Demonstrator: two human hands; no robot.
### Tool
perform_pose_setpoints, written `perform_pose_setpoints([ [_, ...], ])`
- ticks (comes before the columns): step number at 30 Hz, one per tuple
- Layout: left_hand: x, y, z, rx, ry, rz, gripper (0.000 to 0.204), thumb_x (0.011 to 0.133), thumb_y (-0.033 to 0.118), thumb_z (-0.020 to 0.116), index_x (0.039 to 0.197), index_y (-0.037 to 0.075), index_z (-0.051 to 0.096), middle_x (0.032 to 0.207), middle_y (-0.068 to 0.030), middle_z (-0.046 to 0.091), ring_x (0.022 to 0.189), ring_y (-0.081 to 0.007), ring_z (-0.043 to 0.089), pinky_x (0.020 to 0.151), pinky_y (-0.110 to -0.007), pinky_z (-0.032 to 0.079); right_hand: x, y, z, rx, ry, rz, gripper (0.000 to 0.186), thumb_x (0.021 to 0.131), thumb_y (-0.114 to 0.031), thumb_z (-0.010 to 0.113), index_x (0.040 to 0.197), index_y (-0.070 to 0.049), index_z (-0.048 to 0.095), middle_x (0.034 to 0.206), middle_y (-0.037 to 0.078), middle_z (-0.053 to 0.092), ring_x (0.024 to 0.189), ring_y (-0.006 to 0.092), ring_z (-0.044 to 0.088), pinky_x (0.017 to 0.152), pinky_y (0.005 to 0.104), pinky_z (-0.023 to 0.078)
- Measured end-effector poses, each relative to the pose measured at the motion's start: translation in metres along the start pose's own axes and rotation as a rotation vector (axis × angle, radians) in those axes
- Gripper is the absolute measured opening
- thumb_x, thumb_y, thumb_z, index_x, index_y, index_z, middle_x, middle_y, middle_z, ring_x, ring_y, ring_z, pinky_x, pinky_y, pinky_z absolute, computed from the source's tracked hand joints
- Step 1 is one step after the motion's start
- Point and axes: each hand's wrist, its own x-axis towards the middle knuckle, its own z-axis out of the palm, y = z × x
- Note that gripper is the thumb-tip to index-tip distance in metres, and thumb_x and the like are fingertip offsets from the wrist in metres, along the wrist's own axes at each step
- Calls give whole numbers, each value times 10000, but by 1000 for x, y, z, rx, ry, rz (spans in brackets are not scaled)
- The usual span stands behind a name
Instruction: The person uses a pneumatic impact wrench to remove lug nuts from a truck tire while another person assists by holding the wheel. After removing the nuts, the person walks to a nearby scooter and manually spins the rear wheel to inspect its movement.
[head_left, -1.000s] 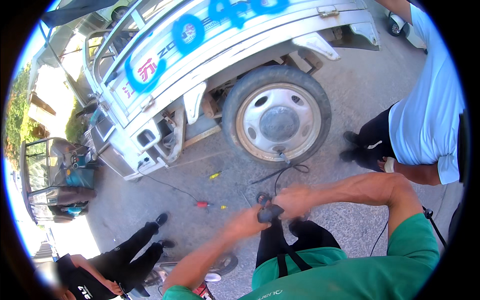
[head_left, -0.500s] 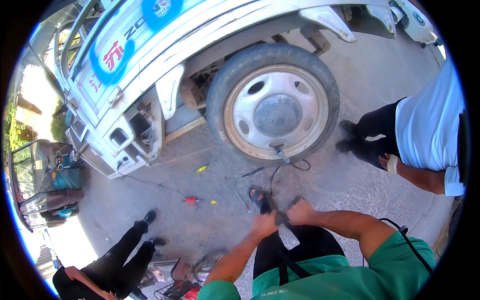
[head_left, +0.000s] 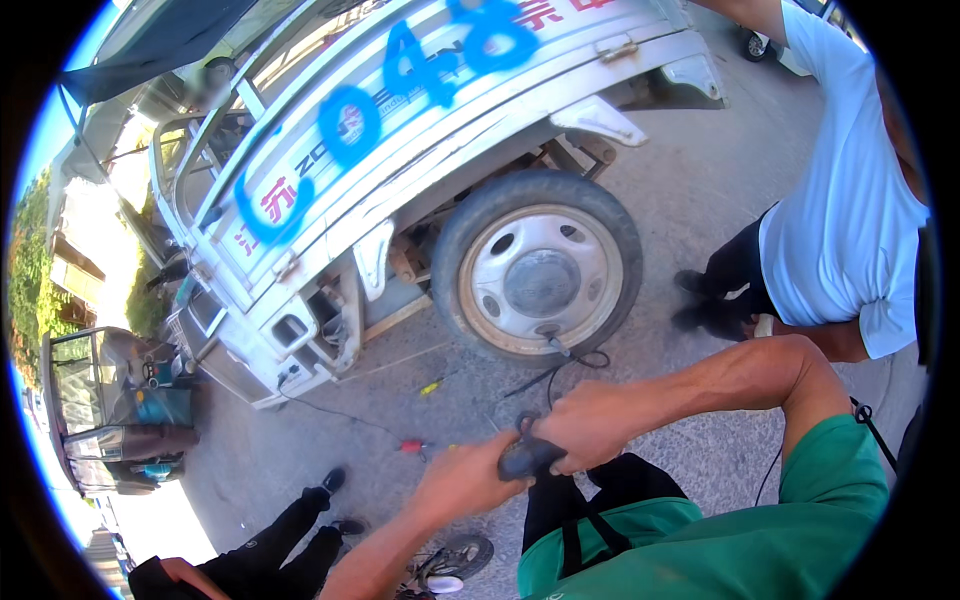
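My left hand (head_left: 465, 478) and my right hand (head_left: 585, 425) are both closed round the black handle of a hand pump (head_left: 527, 458), in front of my body. Most of the pump below the handle is hidden by my hands. A dark hose (head_left: 597, 364) with a metal end piece (head_left: 558, 346) is joined to the lower part of the wheel rim (head_left: 585, 318). The rim is silvery, with a round grey hub cap, inside a black tyre (head_left: 622, 245) on a white cargo vehicle (head_left: 400, 160).
A person in a white shirt (head_left: 835, 220) stands at the right, another in black (head_left: 285, 548) at the lower left. On the ground lie a red tool (head_left: 411, 445) with a cable and a yellow item (head_left: 430, 387). A three-wheeler (head_left: 120, 405) stands at the left; a motorbike wheel (head_left: 472, 553) shows at the bottom.
Both my hands have risen toward me with the pump handle and look larger. My view has tilted up, showing more of the vehicle's side. The person in white has an arm raised toward the vehicle.
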Motion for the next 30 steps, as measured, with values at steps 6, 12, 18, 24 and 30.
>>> perform_pose_setpoints([
  [6, 65, -26, 135, -39, -13, -124, 557, 829, 455, 681, 1280, 156, 554, 970, -218, 719, 924, -426, 688, 800, -517, 543, 42, 66, 123, -101, 20, 78, 274, 757, -285, 685, 846, -28, 718, 799, 186, 717, 745, 365, 711, 673, 495, 558],
  [12, 179, -106, 299, -30, -26, -101, 489, 847, 468, 642, 1232, 173, 580, 1013, -240, 711, 935, -419, 693, 814, -525, 543, 104, 159, 285, -102, 63, 230, 241, 745, -290, 691, 801, -57, 727, 804, 162, 727, 744, 334, 723, 661, 478, 560],
  [18, 156, -92, 218, -49, -88, -105, 653, 809, 492, 696, 1337, 142, 539, 1126, -209, 693, 1072, -414, 648, 905, -501, 512, 99, 130, 209, -101, -14, 215, 315, 758, -290, 696, 930, -27, 723, 863, 180, 724, 813, 367, 715, 720, 488, 567],
  [24, 33, -16, 44, -6, -107, -24, 689, 786, 498, 743, 1345, 152, 537, 997, -217, 711, 970, -418, 678, 831, -488, 540, 13, 27, 46, 86, -70, 61, 356, 800, -318, 672, 964, -3, 696, 868, 210, 711, 839, 400, 698, 714, 502, 553],
  [30, 10, 4, 46, -22, -28, -26, 589, 807, 474, 715, 1285, 165, 565, 949, -233, 712, 914, -438, 683, 789, -514, 546, -5, 12, 50, -11, 25, 5, 326, 820, -352, 678, 977, -68, 696, 807, 210, 709, 761, 410, 694, 700, 500, 559],
])
